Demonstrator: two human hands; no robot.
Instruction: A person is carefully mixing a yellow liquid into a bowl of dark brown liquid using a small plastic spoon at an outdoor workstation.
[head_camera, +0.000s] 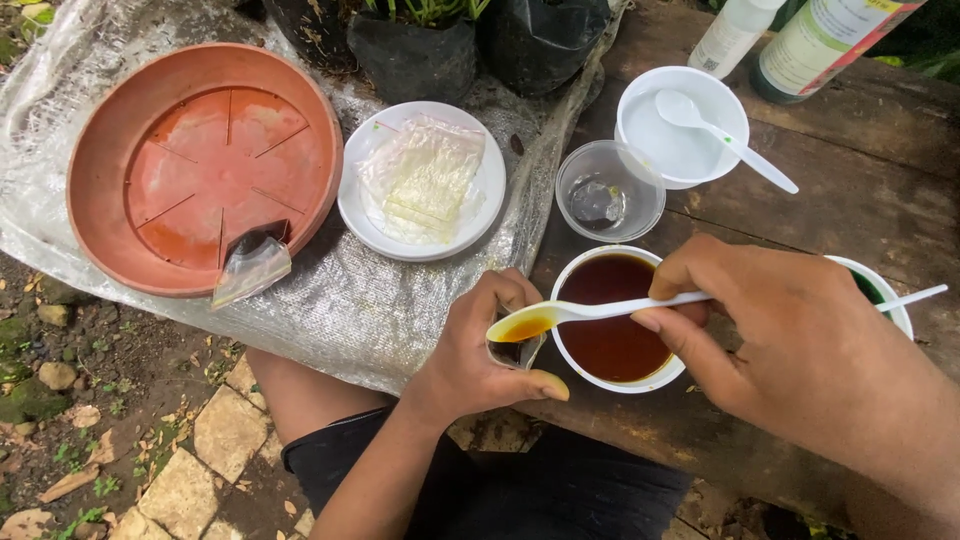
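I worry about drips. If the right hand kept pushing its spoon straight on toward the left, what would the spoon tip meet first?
Probably the left hand: the white spoon in the right hand already hangs over its fingers and the small clear container they hold, though the height gap is unclear.

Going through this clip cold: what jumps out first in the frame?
At centre, the right hand holds a white spoon of amber liquid over a small clear bag pinched in the left hand, just beside a white bowl of dark brown liquid on the wooden bench. To the upper left, a large terracotta saucer lies on a plastic sheet, with a white plate of clear bags beside it.
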